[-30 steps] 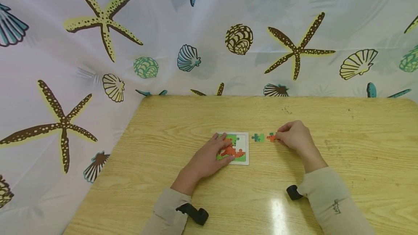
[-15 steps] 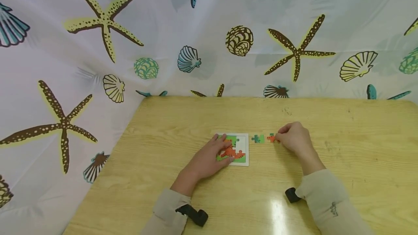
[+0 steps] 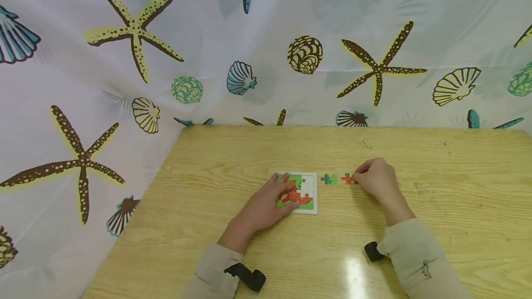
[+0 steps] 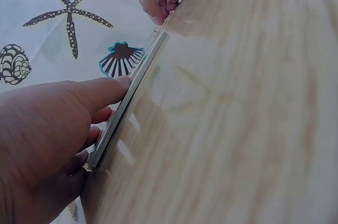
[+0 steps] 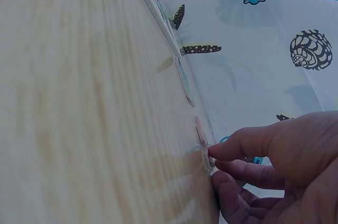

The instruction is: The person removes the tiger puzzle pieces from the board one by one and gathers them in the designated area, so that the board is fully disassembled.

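Observation:
A small jigsaw puzzle in a white frame (image 3: 315, 200) lies on the wooden table, showing an orange animal on green with a white gap at its upper right. My left hand (image 3: 263, 202) rests over its left side with fingers spread, hiding that part. Just right of the frame lies a loose green puzzle piece (image 3: 329, 179). Beyond it, my right hand (image 3: 377, 179) pinches an orange-red puzzle piece (image 3: 347, 178) at its right end. In the right wrist view, thumb and forefinger meet on this piece (image 5: 201, 137), which lies close along the tabletop.
The wood-grain table (image 3: 469, 188) runs back to a white curtain (image 3: 270, 22) printed with starfish and shells. Black wrist mounts (image 3: 249, 278) sit on both beige sleeves (image 3: 426, 257).
The head view has tilted slightly, shifting everything a little down. Both hands keep their places, the left on the puzzle and the right at the orange-red puzzle piece.

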Action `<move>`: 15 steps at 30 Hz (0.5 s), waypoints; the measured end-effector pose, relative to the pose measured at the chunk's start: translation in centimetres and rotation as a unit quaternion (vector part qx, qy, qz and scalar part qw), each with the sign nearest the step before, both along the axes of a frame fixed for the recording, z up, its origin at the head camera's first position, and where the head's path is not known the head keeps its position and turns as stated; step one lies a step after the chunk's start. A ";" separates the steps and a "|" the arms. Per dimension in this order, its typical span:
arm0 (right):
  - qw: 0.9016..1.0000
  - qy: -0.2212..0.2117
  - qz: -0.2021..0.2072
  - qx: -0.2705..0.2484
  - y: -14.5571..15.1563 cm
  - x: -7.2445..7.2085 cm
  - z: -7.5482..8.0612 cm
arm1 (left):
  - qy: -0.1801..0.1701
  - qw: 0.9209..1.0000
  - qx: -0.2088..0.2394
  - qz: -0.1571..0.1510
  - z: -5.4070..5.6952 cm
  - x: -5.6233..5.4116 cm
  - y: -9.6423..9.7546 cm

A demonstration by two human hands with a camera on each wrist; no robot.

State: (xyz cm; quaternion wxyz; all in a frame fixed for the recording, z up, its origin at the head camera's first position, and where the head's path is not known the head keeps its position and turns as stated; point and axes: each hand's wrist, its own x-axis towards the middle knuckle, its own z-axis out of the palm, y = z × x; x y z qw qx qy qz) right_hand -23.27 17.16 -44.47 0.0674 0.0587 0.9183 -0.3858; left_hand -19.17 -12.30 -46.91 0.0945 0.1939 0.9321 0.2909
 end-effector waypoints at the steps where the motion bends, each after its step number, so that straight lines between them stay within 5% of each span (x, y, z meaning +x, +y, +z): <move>1: 1.000 0.001 0.001 0.000 0.1 0.0 0.0 | 0.000 1.000 -0.001 0.000 0.0 0.0 0.0; 15: 0.996 -0.045 0.027 -0.074 1.3 -0.4 0.3 | 0.003 1.000 -0.003 -0.002 -0.2 0.0 -0.1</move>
